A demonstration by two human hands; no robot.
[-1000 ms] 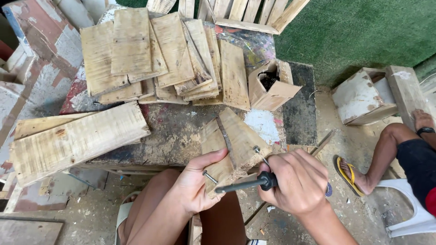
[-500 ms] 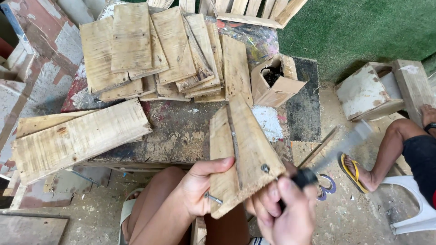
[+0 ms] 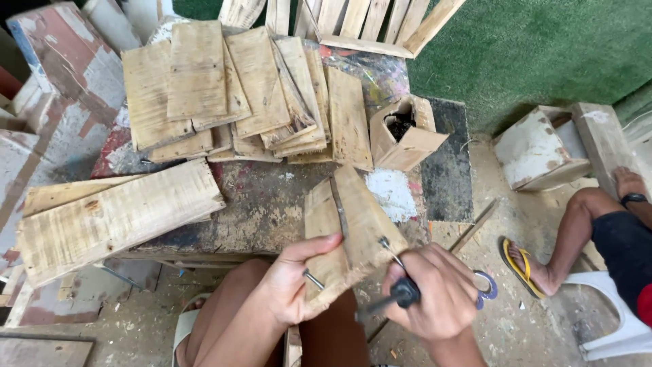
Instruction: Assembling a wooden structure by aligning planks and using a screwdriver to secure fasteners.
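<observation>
A rough woodworking workshop, probably open-air: a paint-stained workbench carries stacked pallet-wood boards at the far side, a small wooden box on the right, slatted frames beyond, and sawdust-littered concrete floor nearby.

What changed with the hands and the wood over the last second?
The right hand swung its dark-handled tool from level across the wood pieces down to their lower edge. The left hand kept hold of them, raising them slightly. The plank stack and small box stayed put.
</observation>
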